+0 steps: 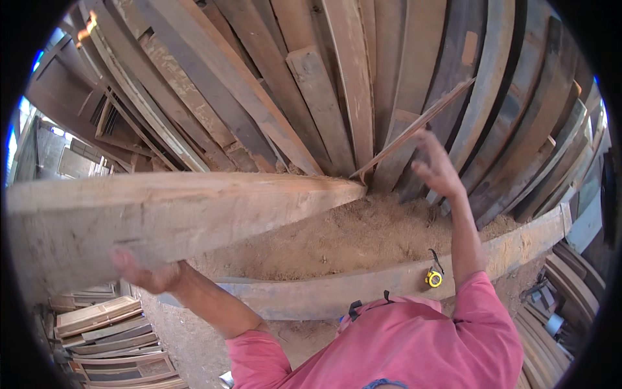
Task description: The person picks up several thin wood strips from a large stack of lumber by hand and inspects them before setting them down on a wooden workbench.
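A thick wooden beam stretches from the left rim toward the middle, its narrow-looking far end by the sawdust. My left hand is at the beam's lower edge, its fingers bent against the near face and slightly blurred. To the right, my right hand is raised with its fingers apart, just beside a thin wooden strip. That strip slants up to the right from near the beam's far end. Whether the fingertips touch it I cannot tell.
Many planks lean upright in a row across the back. A long timber lies crosswise before me, with a yellow tape measure on it. Sawdust covers the ground behind it. Stacked boards lie at lower left.
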Demonstrator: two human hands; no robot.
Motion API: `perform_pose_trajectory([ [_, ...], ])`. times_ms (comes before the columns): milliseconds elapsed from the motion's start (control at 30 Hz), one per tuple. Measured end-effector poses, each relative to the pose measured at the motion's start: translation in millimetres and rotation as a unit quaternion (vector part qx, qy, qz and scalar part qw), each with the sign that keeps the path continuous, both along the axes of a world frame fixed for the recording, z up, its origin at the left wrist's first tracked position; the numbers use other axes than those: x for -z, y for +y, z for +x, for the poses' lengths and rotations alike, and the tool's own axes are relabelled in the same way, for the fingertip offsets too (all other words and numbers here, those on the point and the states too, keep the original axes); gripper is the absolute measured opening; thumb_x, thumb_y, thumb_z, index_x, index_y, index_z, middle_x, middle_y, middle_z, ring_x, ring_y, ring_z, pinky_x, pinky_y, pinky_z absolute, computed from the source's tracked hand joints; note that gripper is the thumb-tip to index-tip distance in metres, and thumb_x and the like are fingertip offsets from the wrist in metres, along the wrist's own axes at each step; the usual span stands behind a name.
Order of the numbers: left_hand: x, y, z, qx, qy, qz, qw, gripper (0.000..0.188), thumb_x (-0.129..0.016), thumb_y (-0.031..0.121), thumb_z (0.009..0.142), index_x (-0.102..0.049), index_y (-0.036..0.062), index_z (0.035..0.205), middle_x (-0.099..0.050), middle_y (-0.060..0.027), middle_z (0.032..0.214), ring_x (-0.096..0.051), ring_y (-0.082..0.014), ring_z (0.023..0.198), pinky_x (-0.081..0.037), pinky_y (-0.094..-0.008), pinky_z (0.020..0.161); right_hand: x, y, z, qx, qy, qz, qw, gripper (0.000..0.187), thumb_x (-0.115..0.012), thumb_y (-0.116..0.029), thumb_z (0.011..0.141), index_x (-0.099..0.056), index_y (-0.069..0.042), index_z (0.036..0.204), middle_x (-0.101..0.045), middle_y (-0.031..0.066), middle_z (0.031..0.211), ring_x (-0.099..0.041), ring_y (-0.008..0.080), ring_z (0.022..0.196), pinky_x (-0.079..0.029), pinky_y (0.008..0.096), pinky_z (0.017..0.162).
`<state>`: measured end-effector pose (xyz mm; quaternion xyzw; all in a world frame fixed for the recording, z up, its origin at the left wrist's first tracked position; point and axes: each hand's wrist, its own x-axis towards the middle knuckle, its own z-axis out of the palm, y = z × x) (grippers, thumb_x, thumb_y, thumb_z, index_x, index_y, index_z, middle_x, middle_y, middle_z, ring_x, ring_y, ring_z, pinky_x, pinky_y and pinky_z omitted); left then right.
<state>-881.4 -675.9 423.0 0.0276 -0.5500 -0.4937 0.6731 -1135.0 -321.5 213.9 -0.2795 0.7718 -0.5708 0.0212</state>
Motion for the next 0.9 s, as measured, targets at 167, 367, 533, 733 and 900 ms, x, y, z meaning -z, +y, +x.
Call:
perform_pose_trajectory([
  [167,-19.1,-9.4,-45.6,-0.052,-0.075,-0.092,0.992,0.075,-0.059,0.037,0.078,-0.035,-0.0035,0.136,-0.043,-0.0197,0.131,-0.044,-0.0313,0.122,-0.035,-0.0454,0.105,33.1,-41.8,-4.8,-0.044,-0.041,0.032,0.998,0.070,-0.069,-0.017,0.081,-0.030,0.001,0.137,-0.039,0.0231,0.136,-0.037,0.0346,0.132,-0.031,0.0454,0.109],
  [367,-24.6,-28.5,-66.8,-0.004,-0.045,-0.096,0.994,0.062,-0.058,0.031,0.078,-0.046,-0.0069,0.126,-0.049,-0.0183,0.124,-0.049,-0.0289,0.114,-0.038,-0.0422,0.100,86.9,-67.1,-80.5,0.023,-0.135,-0.234,0.963,0.023,-0.069,-0.019,0.085,-0.051,-0.005,0.084,-0.058,0.0087,0.090,-0.057,0.0189,0.097,-0.045,0.0338,0.081],
  [533,-19.3,-45.5,-66.5,0.004,-0.062,-0.106,0.992,0.056,-0.056,0.029,0.080,-0.049,-0.0058,0.123,-0.050,-0.0183,0.124,-0.051,-0.0278,0.114,-0.040,-0.0420,0.100,103.3,-72.3,-59.6,0.080,-0.194,-0.346,0.915,0.031,-0.064,-0.017,0.088,-0.042,-0.011,0.067,-0.048,-0.0021,0.066,-0.051,0.0082,0.065,-0.042,0.0255,0.063],
  [733,-32.2,-50.5,-96.1,-0.004,-0.089,-0.162,0.983,0.066,-0.062,0.022,0.078,-0.036,-0.0025,0.134,-0.044,-0.0188,0.131,-0.047,-0.0272,0.118,-0.038,-0.0399,0.103,122.1,-48.4,10.0,0.138,-0.146,-0.278,0.940,0.033,-0.060,-0.012,0.090,-0.036,-0.011,0.067,-0.043,-0.0034,0.065,-0.042,0.0055,0.063,-0.037,0.0250,0.059],
  [900,-64.5,-33.2,-100.5,0.035,-0.106,-0.161,0.981,0.088,-0.070,0.015,0.073,-0.020,0.0018,0.145,-0.037,-0.0159,0.138,-0.042,-0.0264,0.123,-0.031,-0.0370,0.107,125.1,16.6,108.6,0.216,-0.107,-0.176,0.955,0.033,-0.061,-0.013,0.087,-0.035,-0.011,0.068,-0.037,-0.0056,0.063,-0.036,0.0043,0.063,-0.035,0.0253,0.056],
])
